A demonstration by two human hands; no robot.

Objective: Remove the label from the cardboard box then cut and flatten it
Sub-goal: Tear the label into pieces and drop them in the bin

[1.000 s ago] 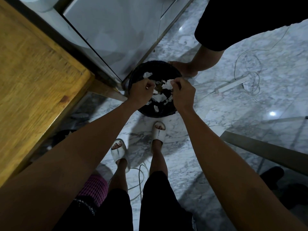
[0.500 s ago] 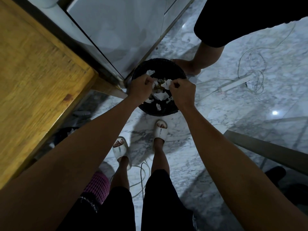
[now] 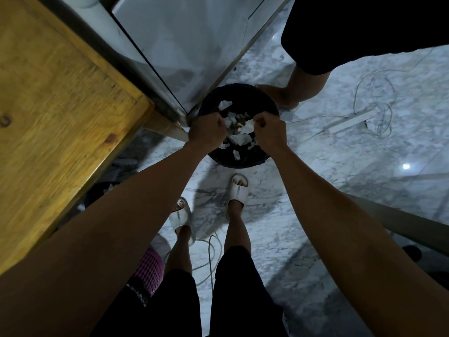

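Both hands hung over the black bin (image 3: 264,103): left hand (image 3: 207,131) with fingers curled, contents unclear; right hand (image 3: 269,132) pinching a white label scrap (image 3: 248,124). The bin lay directly beneath the fingers, equally near both hands. No cardboard box was in view.

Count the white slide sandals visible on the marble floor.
2: the left sandal sits nearer the pink basket; the right sandal sits just below the black bin. Nothing suggests hidden ones.

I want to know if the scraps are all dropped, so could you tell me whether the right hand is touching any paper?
Cannot tell. In the head view, the curled right hand meets a white paper scrap, perhaps only overlapping it.
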